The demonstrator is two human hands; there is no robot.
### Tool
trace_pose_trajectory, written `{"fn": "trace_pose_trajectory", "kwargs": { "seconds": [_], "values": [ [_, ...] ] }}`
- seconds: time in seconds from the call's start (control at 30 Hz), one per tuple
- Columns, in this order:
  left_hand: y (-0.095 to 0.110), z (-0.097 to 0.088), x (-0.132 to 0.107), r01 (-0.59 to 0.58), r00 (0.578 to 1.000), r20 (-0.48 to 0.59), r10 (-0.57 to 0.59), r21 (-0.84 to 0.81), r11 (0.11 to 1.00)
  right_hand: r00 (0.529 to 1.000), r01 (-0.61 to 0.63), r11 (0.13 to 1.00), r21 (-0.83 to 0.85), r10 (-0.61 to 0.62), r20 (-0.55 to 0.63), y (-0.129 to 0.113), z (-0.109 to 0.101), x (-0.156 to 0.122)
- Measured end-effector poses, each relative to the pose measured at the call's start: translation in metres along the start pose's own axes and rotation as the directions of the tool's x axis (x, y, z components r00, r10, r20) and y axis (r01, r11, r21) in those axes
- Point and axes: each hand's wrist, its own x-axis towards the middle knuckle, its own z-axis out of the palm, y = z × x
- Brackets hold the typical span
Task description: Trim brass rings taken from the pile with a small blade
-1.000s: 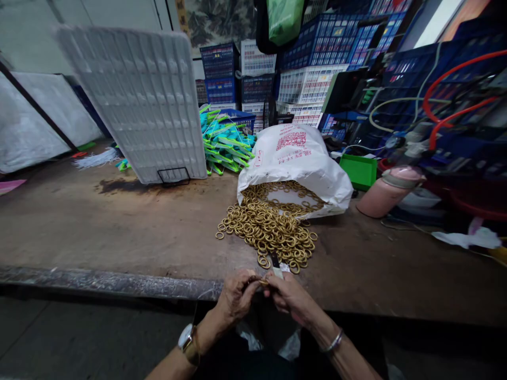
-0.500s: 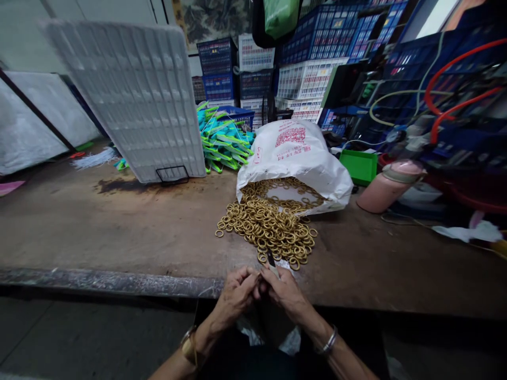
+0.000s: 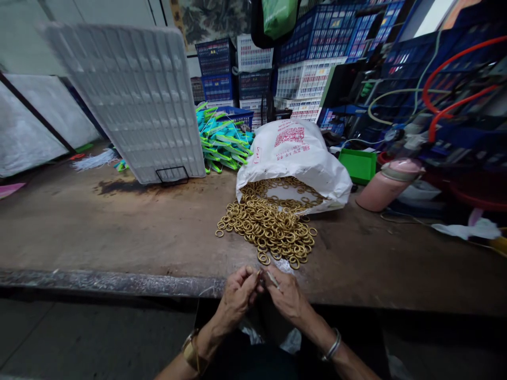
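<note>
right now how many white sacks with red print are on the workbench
1: the red-printed white sack lies on the workbench, gold-coloured rings at its open mouth. Another could be hidden behind the ribbed white panel.

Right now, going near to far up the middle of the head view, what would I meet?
Left hand and right hand side by side → pile of gold rings → white printed sack → stacked crates.

left wrist (image 3: pixel 206 340): gold-toned band (image 3: pixel 191 354) | right wrist (image 3: pixel 322 338): silver bangle (image 3: pixel 335 345) | clothing (image 3: pixel 265 361): dark
</note>
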Motion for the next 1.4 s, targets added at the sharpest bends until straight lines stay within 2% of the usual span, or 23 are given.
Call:
{"fn": "trace_pose_trajectory", "kwargs": {
  "seconds": [0.1, 0.27, 0.4, 0.47, 0.57, 0.7, 0.83, 1.03, 1.13, 1.27, 1.4],
  "values": [
    [-0.004, -0.001, 0.002, -0.049, 0.999, -0.003, 0.049, 0.026, 0.998, 0.997, 0.06, 0.983, -0.176, -0.051, 0.058, -0.001, 0.002, -0.006],
    [-0.008, -0.005, 0.001, -0.061, 0.998, -0.017, 0.063, 0.087, 0.994, 0.997, 0.075, 0.924, -0.375, -0.062, 0.046, -0.003, 0.006, -0.006],
    [0.002, -0.003, -0.012, -0.01, 1.0, -0.013, 0.012, 0.136, 0.991, 1.0, -0.009, 0.871, -0.491, -0.001, -0.019, 0.006, 0.001, 0.002],
    [0.009, -0.002, -0.02, 0.047, 0.999, 0.009, -0.048, 0.085, 0.995, 0.995, -0.089, 0.842, -0.533, 0.05, -0.086, 0.012, -0.005, 0.008],
    [0.015, -0.005, -0.023, 0.096, 0.995, 0.01, -0.095, -0.11, 0.989, 0.985, -0.15, 0.82, -0.553, 0.073, -0.159, 0.018, -0.012, 0.016],
    [0.012, -0.013, -0.016, 0.088, 0.991, -0.069, -0.111, -0.281, 0.956, 0.968, -0.157, 0.83, -0.535, 0.023, -0.249, 0.013, -0.007, 0.026],
    [0.007, -0.023, -0.011, 0.075, 0.993, -0.058, -0.104, -0.379, 0.922, 0.97, -0.159, 0.793, -0.588, 0.013, -0.245, 0.0, 0.004, 0.032],
    [0.001, -0.039, -0.008, 0.177, 0.979, 0.018, -0.204, -0.574, 0.799, 0.977, -0.17, 0.761, -0.627, 0.048, -0.207, -0.008, 0.006, 0.034],
    [0.001, -0.041, -0.006, 0.2, 0.973, 0.034, -0.228, -0.615, 0.762, 0.974, -0.181, 0.767, -0.616, 0.056, -0.218, -0.007, 0.004, 0.035],
    [0.001, -0.037, -0.004, 0.219, 0.968, 0.041, -0.246, -0.611, 0.761, 0.969, -0.182, 0.765, -0.617, 0.034, -0.245, -0.004, 0.005, 0.034],
    [0.001, -0.031, -0.002, 0.225, 0.968, 0.045, -0.248, -0.599, 0.769, 0.975, -0.148, 0.762, -0.631, 0.006, -0.221, -0.003, 0.006, 0.03]
  ]
}}
